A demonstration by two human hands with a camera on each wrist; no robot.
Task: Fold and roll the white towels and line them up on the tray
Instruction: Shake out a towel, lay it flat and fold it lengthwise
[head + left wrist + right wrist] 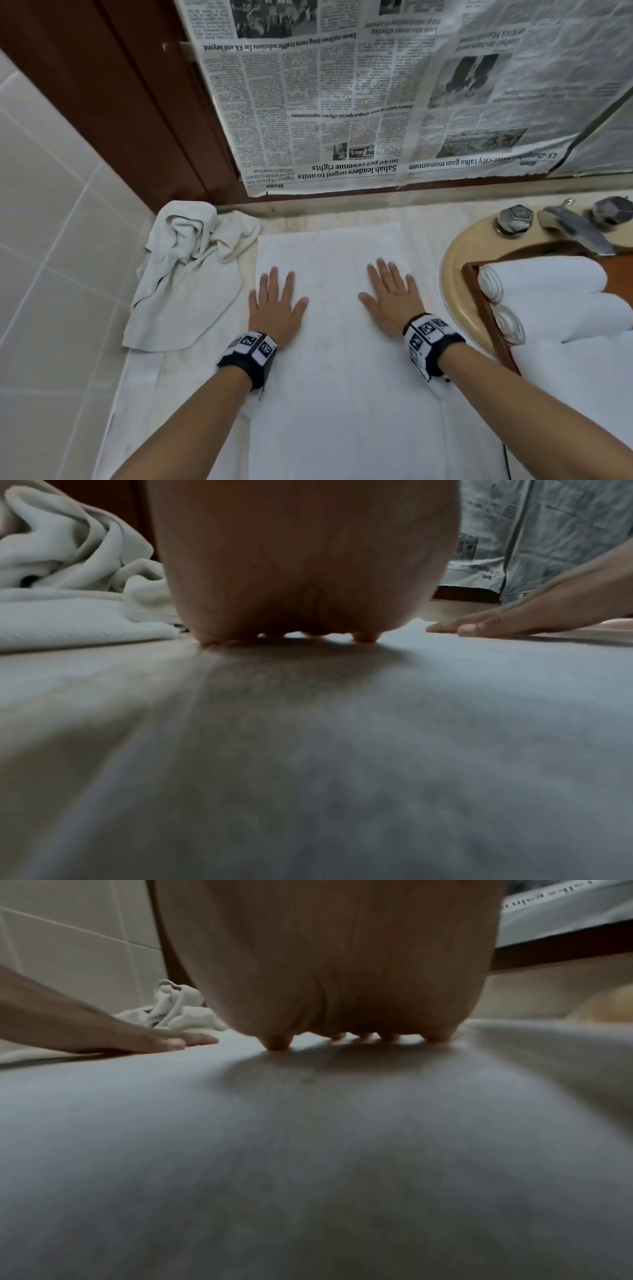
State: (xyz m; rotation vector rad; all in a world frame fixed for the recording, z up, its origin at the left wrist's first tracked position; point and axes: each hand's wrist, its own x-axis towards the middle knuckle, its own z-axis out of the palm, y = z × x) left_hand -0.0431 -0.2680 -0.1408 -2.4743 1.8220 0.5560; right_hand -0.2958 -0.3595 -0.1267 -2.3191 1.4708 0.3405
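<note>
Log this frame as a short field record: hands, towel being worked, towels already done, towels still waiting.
left hand: flat, fingers spread, pressing on the folded towel
right hand: flat on the same towel
folded towel: lying long on the counter, not yet rolled
rolled towels: at least two, side by side on the wooden tray
tray position: over the sink
crumpled towel: left of the hands, unfolded

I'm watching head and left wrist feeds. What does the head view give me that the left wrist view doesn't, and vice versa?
Only the head view shows the brown wooden tray holding rolled white towels, over the beige sink with its metal tap.

Only the left wrist view shows the left palm's underside close up.

Both show the flat white towel, the crumpled off-white towel, the right hand and the newspaper.
</note>
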